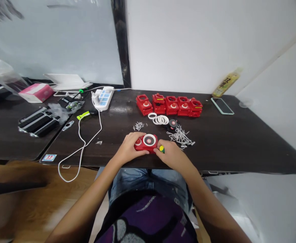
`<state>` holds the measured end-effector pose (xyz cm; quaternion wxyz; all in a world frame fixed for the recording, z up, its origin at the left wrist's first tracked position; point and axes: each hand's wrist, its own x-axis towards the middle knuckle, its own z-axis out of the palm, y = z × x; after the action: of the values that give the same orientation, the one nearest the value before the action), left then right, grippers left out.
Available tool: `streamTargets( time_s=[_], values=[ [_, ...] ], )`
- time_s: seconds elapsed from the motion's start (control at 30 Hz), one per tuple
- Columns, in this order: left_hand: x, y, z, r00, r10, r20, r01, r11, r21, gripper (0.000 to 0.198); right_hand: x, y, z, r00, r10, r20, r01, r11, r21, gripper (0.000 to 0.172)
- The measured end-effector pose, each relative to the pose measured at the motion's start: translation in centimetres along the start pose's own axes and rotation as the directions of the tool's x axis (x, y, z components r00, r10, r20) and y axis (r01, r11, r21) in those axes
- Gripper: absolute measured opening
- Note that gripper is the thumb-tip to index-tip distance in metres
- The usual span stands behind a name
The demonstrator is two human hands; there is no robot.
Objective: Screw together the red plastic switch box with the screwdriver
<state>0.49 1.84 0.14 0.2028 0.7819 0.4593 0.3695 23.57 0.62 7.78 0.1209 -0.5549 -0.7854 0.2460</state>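
Note:
My left hand (129,147) is closed on the left side of a red plastic housing (146,147), near the table's front edge. A white ring around a black disc (149,140) sits on top of the housing. My right hand (172,153) is closed around a screwdriver with a yellow and green handle (162,149), and its fingertips are at the housing's right side. The screwdriver's shaft is hidden. Just beyond lie loose white rings (160,119), black round parts (172,124), small screws (138,126) and a heap of grey-white rods (181,135).
Several red housings (172,106) stand in a row at the back. Farther right are a phone (222,106) and a yellow bottle (226,83). To the left lie a power strip (104,98), a white cable (83,145), black metal-framed parts (40,121) and a pink box (36,92).

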Motion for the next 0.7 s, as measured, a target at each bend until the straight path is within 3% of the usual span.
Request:
streamTargets(
  time_s=[0.43,0.53,0.7],
  values=[
    [0.02,0.12,-0.20,1.000,-0.011,0.023,0.010,1.000,0.015,0.070,0.07,0.70,0.18,0.998,-0.055,0.007,0.055,0.998,0.020,0.011],
    [-0.01,0.05,-0.21,1.000,-0.007,0.027,0.007,1.000,0.015,0.070,0.07,0.58,0.16,1.000,-0.027,-0.005,0.027,0.999,0.031,0.004],
    [0.01,0.07,-0.25,1.000,-0.005,0.029,0.005,1.000,0.016,0.070,0.36,0.36,0.28,0.998,-0.064,-0.011,0.064,0.998,0.007,0.009]
  ],
)
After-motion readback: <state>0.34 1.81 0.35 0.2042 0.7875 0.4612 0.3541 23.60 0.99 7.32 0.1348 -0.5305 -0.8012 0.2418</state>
